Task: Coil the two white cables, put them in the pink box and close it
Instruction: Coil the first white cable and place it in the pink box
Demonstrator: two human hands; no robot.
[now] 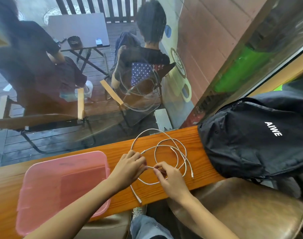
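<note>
On an orange wooden counter (pixel 164 192) by a window: left hand (pixel 130 167) and right hand (pixel 169 178) pinching tangled white cables (pixel 177 152), light, limp, springy; likely gripping best near plugs; pink box (pixel 64 187) sitting beside.

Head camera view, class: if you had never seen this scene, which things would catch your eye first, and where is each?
First, the loose loops of the white cables in the middle of the orange wooden counter, with the left hand and right hand pinching a strand between them. To the left lies the pink box, apparently lidded, overhanging the near edge; on the right sits a black backpack.
</note>
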